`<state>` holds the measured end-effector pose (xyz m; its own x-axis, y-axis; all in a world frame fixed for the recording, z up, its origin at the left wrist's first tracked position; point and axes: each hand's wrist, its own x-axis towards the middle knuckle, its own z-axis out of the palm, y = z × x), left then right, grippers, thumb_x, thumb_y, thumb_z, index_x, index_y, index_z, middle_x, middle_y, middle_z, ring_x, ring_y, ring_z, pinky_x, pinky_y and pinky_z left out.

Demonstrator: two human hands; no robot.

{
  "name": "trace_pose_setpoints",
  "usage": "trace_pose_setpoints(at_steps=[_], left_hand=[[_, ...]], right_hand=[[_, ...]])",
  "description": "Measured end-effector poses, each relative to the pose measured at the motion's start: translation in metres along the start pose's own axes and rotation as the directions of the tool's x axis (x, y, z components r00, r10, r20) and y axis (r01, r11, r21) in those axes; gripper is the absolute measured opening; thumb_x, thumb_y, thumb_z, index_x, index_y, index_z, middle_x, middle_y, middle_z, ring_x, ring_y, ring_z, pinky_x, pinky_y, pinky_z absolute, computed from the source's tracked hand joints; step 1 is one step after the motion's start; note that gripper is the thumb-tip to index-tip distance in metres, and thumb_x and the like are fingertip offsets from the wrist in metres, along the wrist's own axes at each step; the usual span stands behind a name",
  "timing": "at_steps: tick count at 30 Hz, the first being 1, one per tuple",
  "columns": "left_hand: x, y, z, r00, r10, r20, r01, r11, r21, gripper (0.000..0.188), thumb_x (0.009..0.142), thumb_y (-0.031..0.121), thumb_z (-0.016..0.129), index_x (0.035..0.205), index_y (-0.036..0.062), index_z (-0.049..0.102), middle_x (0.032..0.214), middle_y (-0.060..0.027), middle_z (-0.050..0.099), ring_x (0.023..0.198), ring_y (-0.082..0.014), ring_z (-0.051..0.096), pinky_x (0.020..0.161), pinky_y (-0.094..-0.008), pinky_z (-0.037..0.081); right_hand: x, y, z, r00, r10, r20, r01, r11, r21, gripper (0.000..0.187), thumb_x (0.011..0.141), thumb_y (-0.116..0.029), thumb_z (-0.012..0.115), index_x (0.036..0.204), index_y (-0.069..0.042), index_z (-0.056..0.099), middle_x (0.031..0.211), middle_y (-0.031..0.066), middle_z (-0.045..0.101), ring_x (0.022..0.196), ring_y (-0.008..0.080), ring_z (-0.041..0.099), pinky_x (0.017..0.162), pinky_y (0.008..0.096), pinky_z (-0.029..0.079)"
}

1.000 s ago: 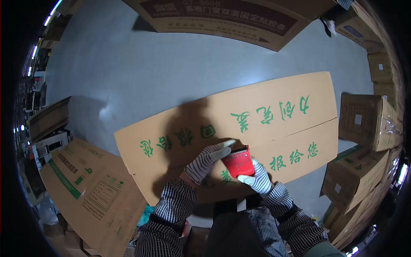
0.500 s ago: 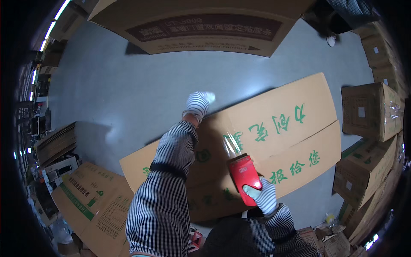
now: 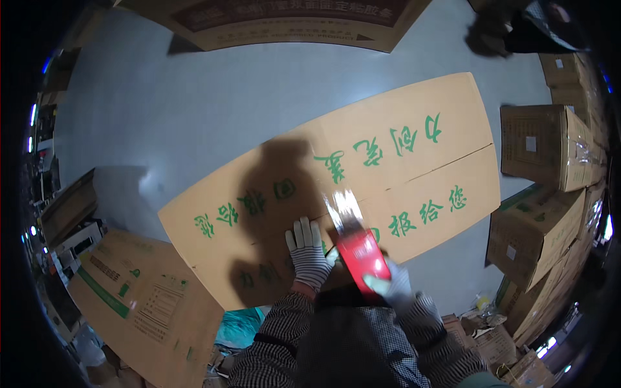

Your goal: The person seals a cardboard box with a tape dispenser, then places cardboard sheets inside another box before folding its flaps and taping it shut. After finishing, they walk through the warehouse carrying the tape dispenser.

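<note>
A large flat cardboard sheet (image 3: pixel 427 174) with green writing lies in front of me, a seam running along its length. My right hand (image 3: pixel 392 286), in a striped glove, is closed around a red tape dispenser (image 3: pixel 362 258), its far end down on the cardboard. Clear shiny tape (image 3: pixel 343 208) stretches from the dispenser away across the seam. Just left of the dispenser, my left hand (image 3: pixel 308 252) lies flat on the cardboard with fingers spread, holding nothing; its thumb is close to the dispenser's side.
Beyond the sheet stands a big carton (image 3: pixel 291 29). Stacked boxes (image 3: pixel 533 142) line the right side. A flattened carton (image 3: pixel 142 297) lies at lower left, beside a teal plastic bag (image 3: pixel 239 328). Part of another person (image 3: pixel 543 29) shows at the far right.
My left hand has come back from the sheet's far edge and now rests flat beside the dispenser. The dispenser has shifted slightly, with tape visible ahead of it. The view has moved.
</note>
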<state>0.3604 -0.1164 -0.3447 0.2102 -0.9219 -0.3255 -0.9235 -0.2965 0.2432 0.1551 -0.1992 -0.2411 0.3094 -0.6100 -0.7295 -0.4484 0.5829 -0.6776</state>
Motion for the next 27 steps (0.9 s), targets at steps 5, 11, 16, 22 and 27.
trace_pose_setpoints(at_steps=[5,11,16,22,27], left_hand=[[-0.001,-0.002,-0.004,0.999,-0.025,-0.044,0.019,0.991,-0.129,0.097,0.07,0.045,0.08,0.143,-0.0038,0.037,0.152,-0.0277,0.033,0.142,-0.0461,0.028,0.116,-0.0632,0.016],[-0.021,-0.003,-0.032,0.941,-0.146,-0.305,-0.102,0.736,-0.67,0.061,0.084,0.023,0.074,0.133,-0.0032,0.05,0.139,-0.0253,0.048,0.127,-0.0378,0.05,0.107,-0.0493,0.041],[-0.213,-0.083,0.039,0.725,-0.194,0.661,0.557,-0.4,-0.728,0.052,0.098,0.035,0.052,0.13,-0.0045,0.054,0.131,-0.0191,0.059,0.116,-0.0265,0.06,0.1,-0.0387,0.049],[-0.203,-0.037,-0.045,0.944,0.226,0.24,0.309,-0.86,-0.407,0.093,0.092,0.076,0.037,0.146,0.0001,0.043,0.147,-0.016,0.048,0.137,-0.0266,0.045,0.116,-0.0403,0.033],[-0.181,-0.107,-0.076,0.982,-0.136,0.129,0.052,-0.463,-0.885,0.058,0.099,0.047,0.054,0.134,0.0015,0.057,0.13,-0.0125,0.064,0.117,-0.0213,0.062,0.102,-0.0346,0.049]], right_hand=[[-0.102,0.221,-0.004,0.922,0.368,-0.119,-0.369,0.929,0.014,0.044,0.081,-0.032,0.08,0.111,-0.003,0.069,0.099,0.0166,0.072,0.09,0.0242,0.071,0.079,0.0377,0.055],[0.041,0.241,0.004,0.921,0.385,-0.051,-0.386,0.922,-0.001,0.042,0.083,-0.027,0.077,0.114,0.0,0.067,0.101,0.0133,0.072,0.091,0.0247,0.07,0.082,0.0383,0.056],[-0.065,0.067,0.027,0.629,0.437,0.643,-0.508,0.857,-0.086,0.048,0.081,-0.026,0.079,0.12,0.0,0.064,0.104,0.0113,0.071,0.091,0.023,0.069,0.082,0.0362,0.056],[-0.056,-0.008,0.069,0.666,0.145,0.732,0.164,0.928,-0.333,0.052,0.074,-0.03,0.087,0.113,-0.002,0.065,0.099,0.0115,0.07,0.089,0.0223,0.068,0.08,0.0347,0.056],[-0.009,-0.062,0.153,0.586,-0.006,0.81,0.606,0.668,-0.433,0.052,0.069,-0.035,0.089,0.104,-0.005,0.067,0.092,0.0104,0.068,0.086,0.0244,0.067,0.083,0.0359,0.053]])
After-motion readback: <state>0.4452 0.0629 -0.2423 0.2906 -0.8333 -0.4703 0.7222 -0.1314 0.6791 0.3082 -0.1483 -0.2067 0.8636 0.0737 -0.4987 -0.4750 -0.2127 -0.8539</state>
